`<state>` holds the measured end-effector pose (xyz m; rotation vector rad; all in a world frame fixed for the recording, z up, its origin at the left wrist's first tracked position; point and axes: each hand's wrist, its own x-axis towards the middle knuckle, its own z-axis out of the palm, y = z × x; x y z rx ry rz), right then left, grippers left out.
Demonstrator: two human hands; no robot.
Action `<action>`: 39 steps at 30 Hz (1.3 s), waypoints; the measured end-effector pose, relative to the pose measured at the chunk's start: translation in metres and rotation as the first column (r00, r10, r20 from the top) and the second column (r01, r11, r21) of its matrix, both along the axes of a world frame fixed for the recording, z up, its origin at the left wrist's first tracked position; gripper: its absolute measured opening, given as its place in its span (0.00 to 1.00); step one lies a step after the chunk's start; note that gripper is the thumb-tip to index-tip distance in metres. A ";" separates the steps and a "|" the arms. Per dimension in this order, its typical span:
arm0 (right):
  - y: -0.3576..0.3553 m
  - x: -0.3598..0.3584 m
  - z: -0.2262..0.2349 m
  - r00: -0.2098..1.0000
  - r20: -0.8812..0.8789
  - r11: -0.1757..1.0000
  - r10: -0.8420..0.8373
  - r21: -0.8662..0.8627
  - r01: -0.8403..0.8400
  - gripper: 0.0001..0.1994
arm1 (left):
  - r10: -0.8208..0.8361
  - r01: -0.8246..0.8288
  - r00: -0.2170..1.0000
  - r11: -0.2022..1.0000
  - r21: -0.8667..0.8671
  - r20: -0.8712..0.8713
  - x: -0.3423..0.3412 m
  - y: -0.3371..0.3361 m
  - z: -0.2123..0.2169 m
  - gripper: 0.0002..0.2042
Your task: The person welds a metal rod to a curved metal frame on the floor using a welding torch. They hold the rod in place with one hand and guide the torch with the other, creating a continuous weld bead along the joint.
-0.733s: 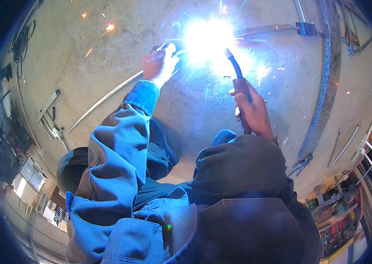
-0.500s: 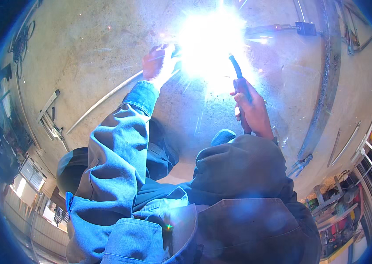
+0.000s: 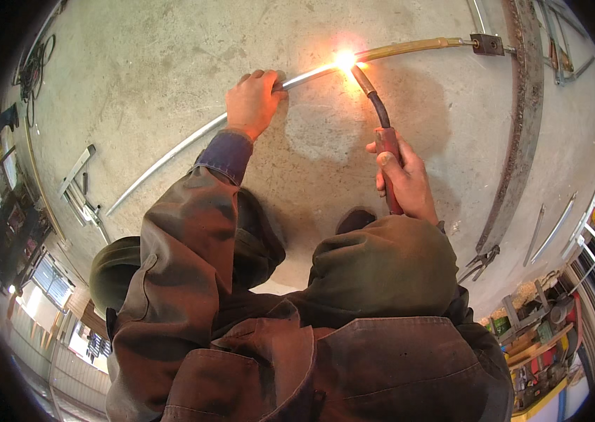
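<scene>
My left hand (image 3: pixel 252 103) is closed around a long silvery metal tube (image 3: pixel 171 156), which runs from the lower left up toward the right. A welding torch (image 3: pixel 389 159) with a red handle and a bent neck sits in the closed grip of my right hand (image 3: pixel 408 176). The torch's tip meets the tube at a glowing orange-white spot (image 3: pixel 345 60). Right of the glow, a yellowish-brown bar (image 3: pixel 413 48) continues the tube's line. That bar leads to a dark metal block (image 3: pixel 487 44) at its far end. The glare hides the joint itself.
A wide rusty steel beam (image 3: pixel 515 141) lies on the concrete floor to the right, with pliers (image 3: pixel 481 263) by its near end. A metal frame piece (image 3: pixel 78 179) rests at left. Coiled cable (image 3: pixel 34 67) lies far left; tools and stock (image 3: pixel 540 344) crowd the lower right.
The blinding blue-white arc has dropped to a small orange glow, so the joint area, tube and torch tip now show. Both hands stay nearly in place.
</scene>
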<state>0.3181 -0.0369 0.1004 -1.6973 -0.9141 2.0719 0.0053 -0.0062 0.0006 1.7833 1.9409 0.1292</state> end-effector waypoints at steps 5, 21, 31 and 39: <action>0.000 -0.002 0.000 1.000 0.018 1.000 0.002 -0.010 -0.002 0.23 | -0.011 0.011 1.000 1.000 -0.005 -0.018 0.001 0.001 0.002 0.12; 0.004 -0.007 0.000 0.990 0.116 0.997 0.080 -0.013 -0.078 0.20 | -0.020 0.020 1.000 1.000 0.008 -0.017 -0.002 0.000 -0.001 0.13; 0.006 -0.008 0.001 0.988 0.133 0.997 0.074 -0.022 -0.071 0.21 | -0.010 0.010 1.000 1.000 -0.002 -0.010 0.000 0.001 0.002 0.12; 0.005 -0.005 -0.002 0.992 0.104 0.998 0.068 -0.005 -0.067 0.23 | -0.024 0.024 0.999 1.000 -0.009 -0.033 0.001 0.002 0.001 0.12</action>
